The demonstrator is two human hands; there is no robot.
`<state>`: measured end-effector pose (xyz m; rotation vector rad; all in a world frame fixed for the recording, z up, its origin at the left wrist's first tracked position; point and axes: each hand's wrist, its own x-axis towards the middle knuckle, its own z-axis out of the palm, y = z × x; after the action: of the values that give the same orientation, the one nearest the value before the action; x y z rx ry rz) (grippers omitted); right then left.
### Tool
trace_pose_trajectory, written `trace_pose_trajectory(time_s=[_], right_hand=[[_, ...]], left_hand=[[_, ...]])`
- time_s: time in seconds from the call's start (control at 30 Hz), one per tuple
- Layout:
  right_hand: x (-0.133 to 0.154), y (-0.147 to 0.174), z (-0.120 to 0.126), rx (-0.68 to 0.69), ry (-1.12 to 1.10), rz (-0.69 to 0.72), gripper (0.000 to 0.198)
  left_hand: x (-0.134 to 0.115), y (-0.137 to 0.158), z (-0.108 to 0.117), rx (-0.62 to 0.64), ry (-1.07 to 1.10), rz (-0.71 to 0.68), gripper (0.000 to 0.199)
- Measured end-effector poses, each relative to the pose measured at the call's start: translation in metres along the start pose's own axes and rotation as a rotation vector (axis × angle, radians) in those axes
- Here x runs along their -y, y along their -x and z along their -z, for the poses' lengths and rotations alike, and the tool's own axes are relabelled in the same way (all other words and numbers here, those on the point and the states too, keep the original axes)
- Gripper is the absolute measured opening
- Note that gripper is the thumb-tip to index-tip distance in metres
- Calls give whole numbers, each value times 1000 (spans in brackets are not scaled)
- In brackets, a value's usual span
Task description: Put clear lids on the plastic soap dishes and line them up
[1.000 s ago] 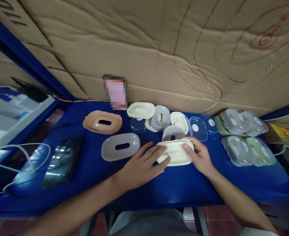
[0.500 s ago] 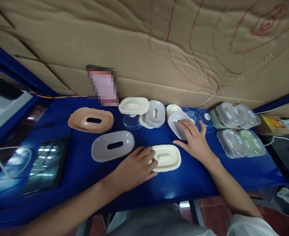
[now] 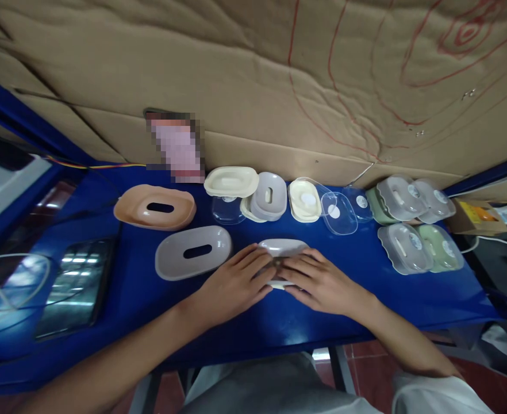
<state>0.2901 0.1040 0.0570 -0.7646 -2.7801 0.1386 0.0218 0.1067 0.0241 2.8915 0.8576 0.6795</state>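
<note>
1. At far left on the blue bench (image 3: pixel 141 287) lie a dark tray (image 3: pixel 75 284) and loose white cables (image 3: pixel 3 282). A hand swept wide could likely snag them.
2. Next come a peach oval lid (image 3: pixel 154 207) and a grey oval lid (image 3: pixel 193 253), each with a slot, lying flat and apart.
3. The left hand (image 3: pixel 231 282) rests palm down, fingers (image 3: pixel 253 261) loosely spread and laid over the left end of a grey dish (image 3: pixel 283 248) at the bench's middle.
4. The right hand (image 3: pixel 318 282) covers the dish's right end, fingers (image 3: pixel 294 267) extended and meeting the left ones. Uneven pressing could tip or skid the dish; what lies under it is hidden.
5. Behind sit cream and clear pieces (image 3: pixel 305 198); to the right, 4 lidded boxes (image 3: pixel 408 247) cluster close together, near enough for an elbow to knock them.
</note>
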Motion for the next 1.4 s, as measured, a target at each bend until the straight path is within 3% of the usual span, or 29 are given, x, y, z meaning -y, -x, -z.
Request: trace_pose_trajectory(time_s=[0.1, 0.27, 0.4, 0.47, 0.53, 0.6, 0.67, 0.73, 0.77, 0.87, 0.93, 1.0, 1.07, 1.13, 1.27, 1.4], right_hand=[[0, 3, -7, 3, 42, -40, 43], [-9, 1, -29, -33, 67, 6, 47], [-30, 1, -20, -136, -71, 29, 40], [-45, 9, -4, -239, -9, -129, 32], [-59, 19, 11, -268, 183, -449, 30], [-70, 30, 23, -142, 338, -708, 37], [-76, 40, 32, 53, 331, -782, 36], [-77, 47, 43, 147, 191, -738, 28], [-76, 50, 49, 126, 95, -714, 27], [-68, 57, 66, -116, -172, -720, 27], [-62, 59, 70, -180, -247, -736, 29], [-58, 59, 64, -30, -234, -707, 35], [-54, 58, 51, 186, -199, -658, 55], [-51, 57, 38, 297, -168, -627, 77], [-52, 57, 26, 342, -186, -556, 94], [-63, 57, 30, 226, -163, -530, 72]], left_hand=[[3, 0, -5, 2, -6, 15, 35], [7, 0, -8, -32, -42, 29, 30], [6, 0, -6, 1, -59, 42, 24], [4, 0, -4, 14, -68, 46, 23], [1, -1, -3, 20, -70, 39, 22], [-1, -1, -2, 32, -61, 23, 22], [-3, -1, -1, 47, -55, 5, 21], [-3, -2, 1, 55, -50, -10, 20], [-3, -2, 1, 53, -47, -16, 19], [-2, -1, 2, 31, -43, -21, 24], [-1, -1, 2, 26, -45, -17, 28], [-1, -2, 2, 39, -35, -13, 24], [0, -3, 2, 50, -15, -12, 18], [0, -3, 2, 52, 0, -17, 16], [0, -3, 3, 55, 1, -12, 17], [1, -3, 4, 55, -7, -9, 17]])
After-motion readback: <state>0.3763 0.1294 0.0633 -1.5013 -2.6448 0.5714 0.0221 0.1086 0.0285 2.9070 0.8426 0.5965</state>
